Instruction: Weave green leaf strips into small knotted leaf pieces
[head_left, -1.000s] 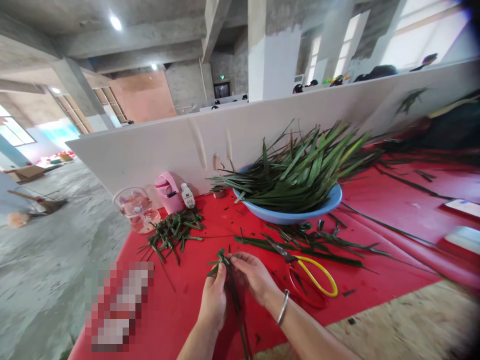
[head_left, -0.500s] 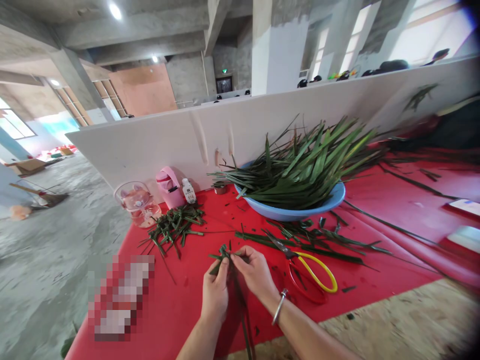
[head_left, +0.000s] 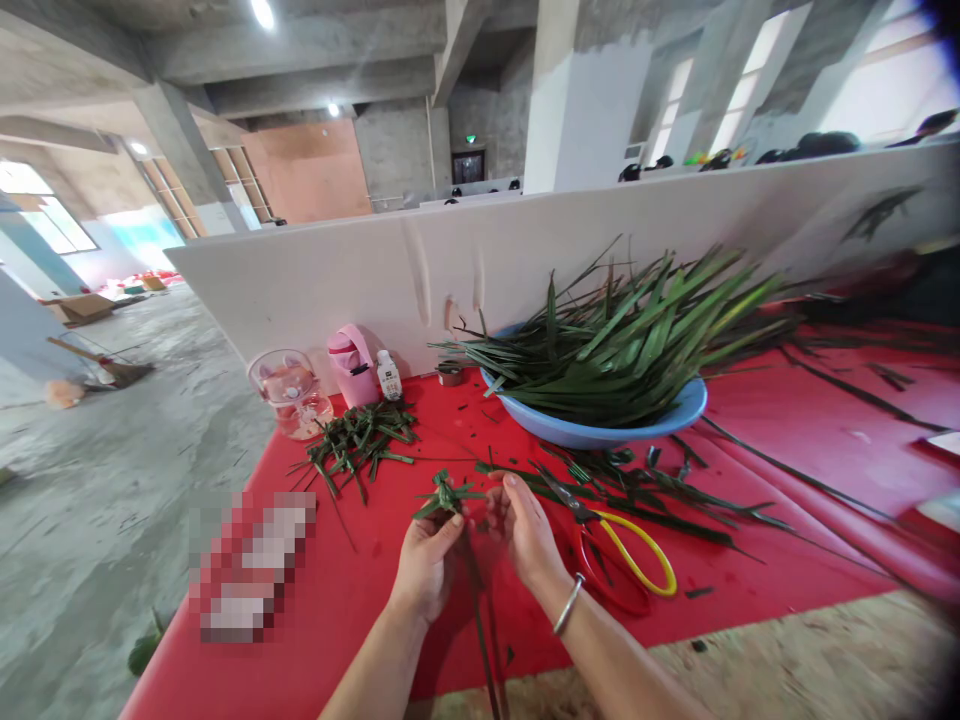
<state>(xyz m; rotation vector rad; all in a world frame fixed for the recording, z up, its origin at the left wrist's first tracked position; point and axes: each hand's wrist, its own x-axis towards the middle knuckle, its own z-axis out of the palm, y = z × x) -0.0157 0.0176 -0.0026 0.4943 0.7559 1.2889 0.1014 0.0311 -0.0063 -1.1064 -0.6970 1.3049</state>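
My left hand point(head_left: 426, 562) pinches a small woven knot of green leaf strips point(head_left: 447, 495) just below its head, with long dark strips trailing down toward me between my wrists. My right hand point(head_left: 527, 532), a metal bangle on its wrist, holds the same leaf piece from the right side, fingers curled by the knot. Both hands hover low over the red tablecloth point(head_left: 360, 590). Scissors with yellow and red handles point(head_left: 611, 550) lie just right of my right hand.
A blue basin point(head_left: 600, 430) heaped with long green leaves stands behind the scissors. Loose leaves point(head_left: 660, 490) lie in front of it, and a pile of cut scraps point(head_left: 356, 450) at the left. A glass jug point(head_left: 291, 392), pink container point(head_left: 352, 365) and small bottle point(head_left: 388, 376) stand by the white partition.
My hands have shifted slightly up and forward with the leaf knot; the right fingers have moved off its top to its side. The view has swung a little to the left.
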